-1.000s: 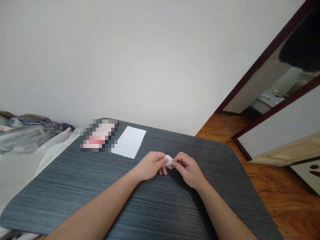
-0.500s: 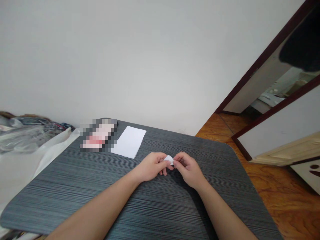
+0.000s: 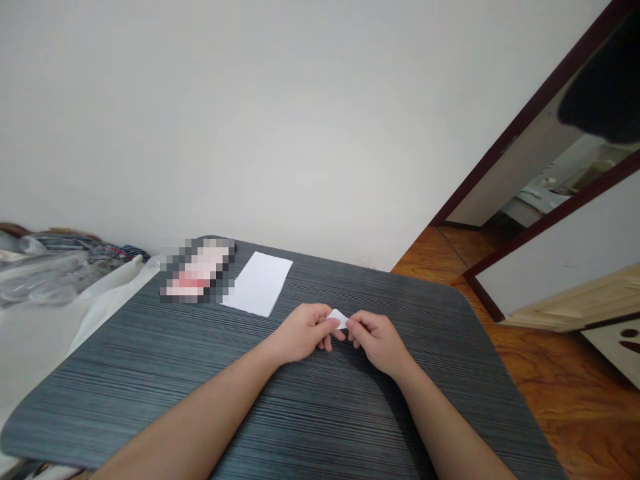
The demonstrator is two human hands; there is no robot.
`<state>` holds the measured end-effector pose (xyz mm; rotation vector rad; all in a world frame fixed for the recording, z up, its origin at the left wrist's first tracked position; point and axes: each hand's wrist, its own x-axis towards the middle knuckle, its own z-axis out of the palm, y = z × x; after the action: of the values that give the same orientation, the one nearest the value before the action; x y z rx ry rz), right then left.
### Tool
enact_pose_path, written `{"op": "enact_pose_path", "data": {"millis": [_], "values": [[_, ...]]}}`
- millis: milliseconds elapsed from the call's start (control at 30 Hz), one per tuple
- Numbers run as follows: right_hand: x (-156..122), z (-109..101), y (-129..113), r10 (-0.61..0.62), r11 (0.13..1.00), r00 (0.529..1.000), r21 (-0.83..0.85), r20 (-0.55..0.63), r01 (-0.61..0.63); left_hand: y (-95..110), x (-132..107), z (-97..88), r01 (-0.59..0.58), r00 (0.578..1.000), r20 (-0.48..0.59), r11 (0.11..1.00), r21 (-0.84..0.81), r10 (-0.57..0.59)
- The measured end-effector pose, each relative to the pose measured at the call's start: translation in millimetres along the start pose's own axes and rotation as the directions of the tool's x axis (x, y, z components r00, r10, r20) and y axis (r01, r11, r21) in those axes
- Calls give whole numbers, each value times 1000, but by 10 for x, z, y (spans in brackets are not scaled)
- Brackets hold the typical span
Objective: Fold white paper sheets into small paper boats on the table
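Both hands meet over the middle of a dark grey striped table (image 3: 150,387). My left hand (image 3: 303,333) and my right hand (image 3: 376,340) pinch a small folded piece of white paper (image 3: 339,318) between thumbs and fingertips, just above the tabletop. Most of the paper is hidden by the fingers. Both hands are closed around it.
A white sheet of paper (image 3: 260,283) lies flat at the far side of the table, next to a blurred pink and white object (image 3: 199,272). Cloth and plastic clutter (image 3: 45,267) sits to the left. Wooden floor (image 3: 575,380) and a doorway are to the right.
The right hand has slid slightly left and down along the small paper; the fingers have shifted a little. The left hand has barely moved.
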<state>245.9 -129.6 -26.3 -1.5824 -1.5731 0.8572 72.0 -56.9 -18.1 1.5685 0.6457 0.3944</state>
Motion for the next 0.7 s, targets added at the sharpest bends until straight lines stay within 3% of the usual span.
{"op": "enact_pose_path", "data": {"millis": [333, 700], "values": [[-17, 7, -28, 25, 999, 1000, 22, 18, -26, -30, 14, -3, -13, 1000, 10, 1000, 5, 13], [-13, 4, -64, -46, 996, 999, -74, 17, 47, 9, -3, 0, -19, 1000, 18, 997, 74, 18]]}}
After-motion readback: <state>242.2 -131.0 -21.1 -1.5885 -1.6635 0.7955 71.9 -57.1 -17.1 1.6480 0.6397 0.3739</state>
